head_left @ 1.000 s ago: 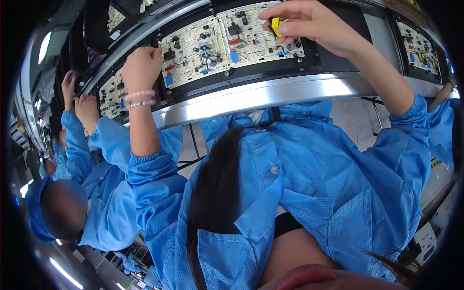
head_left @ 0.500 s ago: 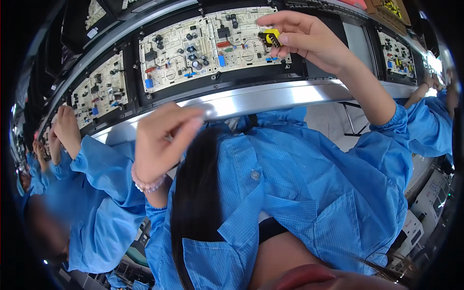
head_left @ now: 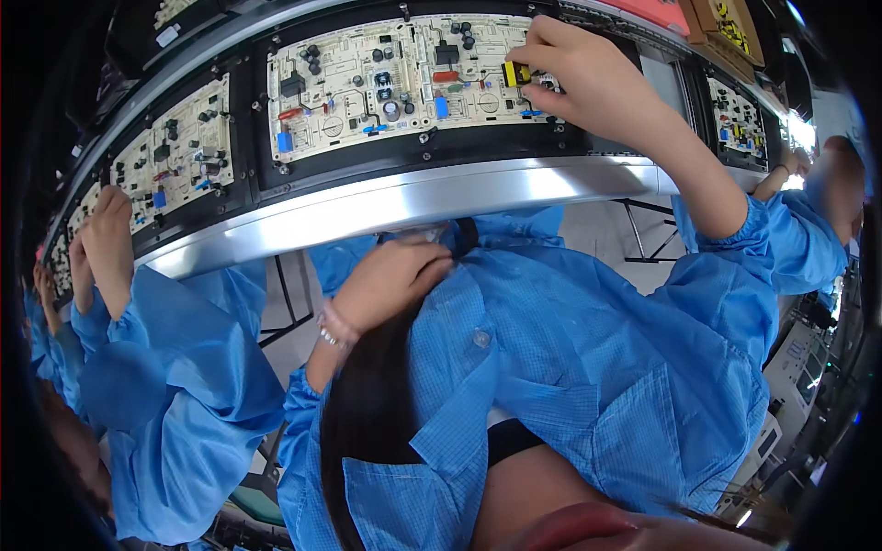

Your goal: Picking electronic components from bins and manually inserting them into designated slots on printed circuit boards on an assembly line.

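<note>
My right hand (head_left: 593, 81) is over the right end of a pale circuit board (head_left: 344, 69), thumb and fingers pinched on a small yellow-and-black transformer (head_left: 514, 73). The transformer is at the board's surface, and my fingers hide part of it; whether its pins sit in the board I cannot tell. My left hand (head_left: 390, 280), with a beaded bracelet at the wrist, is drawn back against the front of my blue jacket (head_left: 542, 340), beside long dark hair (head_left: 372, 404). Its fingers are curled, and what they hold, if anything, is hidden.
A metal rail (head_left: 441, 197) runs along the near edge of the line. Another populated board (head_left: 184, 147) lies to the left, and one (head_left: 735, 119) to the right. A cardboard box (head_left: 726, 32) with yellow parts stands at the far right. Co-workers in blue sit on both sides.
My right hand has lowered the transformer onto the board and turned it. My left hand has moved away from the rail, back to the jacket. The boards have shifted slightly in view.
</note>
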Demonstrator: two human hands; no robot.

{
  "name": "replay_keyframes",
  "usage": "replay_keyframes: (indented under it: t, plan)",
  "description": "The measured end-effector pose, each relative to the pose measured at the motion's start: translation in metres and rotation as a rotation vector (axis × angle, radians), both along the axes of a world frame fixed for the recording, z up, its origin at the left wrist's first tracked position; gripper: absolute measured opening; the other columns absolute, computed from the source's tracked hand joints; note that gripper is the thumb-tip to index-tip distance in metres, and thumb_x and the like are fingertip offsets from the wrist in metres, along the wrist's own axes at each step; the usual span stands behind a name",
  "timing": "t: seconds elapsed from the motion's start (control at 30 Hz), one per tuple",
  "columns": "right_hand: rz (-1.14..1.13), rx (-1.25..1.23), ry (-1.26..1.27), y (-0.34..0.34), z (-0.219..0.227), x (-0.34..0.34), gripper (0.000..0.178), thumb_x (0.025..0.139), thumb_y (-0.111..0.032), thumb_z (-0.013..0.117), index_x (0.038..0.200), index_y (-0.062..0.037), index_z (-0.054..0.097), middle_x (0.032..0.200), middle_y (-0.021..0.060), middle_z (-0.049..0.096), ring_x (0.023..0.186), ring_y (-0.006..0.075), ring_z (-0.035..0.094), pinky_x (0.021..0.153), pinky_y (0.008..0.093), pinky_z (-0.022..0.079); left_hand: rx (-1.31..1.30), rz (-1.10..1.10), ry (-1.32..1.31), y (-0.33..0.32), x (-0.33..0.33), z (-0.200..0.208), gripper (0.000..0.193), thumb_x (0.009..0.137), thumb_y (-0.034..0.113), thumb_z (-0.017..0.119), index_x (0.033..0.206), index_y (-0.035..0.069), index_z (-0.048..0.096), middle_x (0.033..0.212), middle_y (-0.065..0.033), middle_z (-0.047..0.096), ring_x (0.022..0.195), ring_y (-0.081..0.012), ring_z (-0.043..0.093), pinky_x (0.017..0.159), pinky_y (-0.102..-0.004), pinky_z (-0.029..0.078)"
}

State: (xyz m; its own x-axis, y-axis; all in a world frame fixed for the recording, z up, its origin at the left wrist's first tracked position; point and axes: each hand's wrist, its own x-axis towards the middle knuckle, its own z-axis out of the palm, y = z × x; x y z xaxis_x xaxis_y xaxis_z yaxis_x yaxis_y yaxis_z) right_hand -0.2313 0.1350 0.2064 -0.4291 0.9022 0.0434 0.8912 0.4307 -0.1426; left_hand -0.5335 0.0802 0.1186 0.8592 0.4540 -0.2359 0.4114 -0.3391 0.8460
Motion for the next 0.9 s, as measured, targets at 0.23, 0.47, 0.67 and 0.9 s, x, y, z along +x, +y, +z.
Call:
replay_keyframes:
  t: [0.23,0.47,0.67,0.9]
  plan:
    - [0.093,0.084,-0.273,0.008,-0.011,-0.02,0.014,0.074,-0.008,0.069,0.086,-0.0006,0.071,0.097,0.012,0.06,0.094,0.0257,0.063,0.085,0.0368,0.053,0.146,0.066,0.369,-0.023,0.038,-0.133,0.036,0.092,0.024,0.053,0.118,0.001,0.062,0.113,-0.0211,0.066,0.102,-0.0406,0.063,0.089,-0.0468,0.05]
    - [0.092,0.065,-0.425,0.008,-0.01,-0.034,0.022,0.077,-0.005,0.064,0.098,-0.0003,0.07,0.096,0.0107,0.056,0.1,0.0263,0.058,0.087,0.0361,0.051,-0.107,0.673,1.531,-0.057,0.101,-0.336,0.028,0.089,0.015,0.051,0.105,-0.003,0.067,0.101,-0.0188,0.068,0.09,-0.0347,0.066,0.08,-0.0389,0.053]
    - [0.091,-0.122,-0.535,0.004,0.028,-0.053,0.016,0.076,0.001,0.061,0.09,-0.0004,0.07,0.097,0.0192,0.066,0.087,0.0288,0.065,0.08,0.0355,0.052,-0.022,0.758,1.686,-0.061,0.13,-0.377,0.029,0.089,0.018,0.053,0.108,0.0,0.066,0.105,-0.0189,0.067,0.092,-0.0354,0.066,0.08,-0.0395,0.054]
    - [0.131,-0.173,-0.678,0.016,0.014,-0.06,0.01,0.072,-0.005,0.062,0.074,-0.0034,0.071,0.082,0.0195,0.066,0.082,0.0345,0.065,0.076,0.0411,0.053,0.186,1.138,1.891,-0.069,0.155,-0.386,0.037,0.092,0.025,0.051,0.124,0.006,0.059,0.124,-0.0141,0.06,0.107,-0.0281,0.061,0.086,-0.04,0.051]
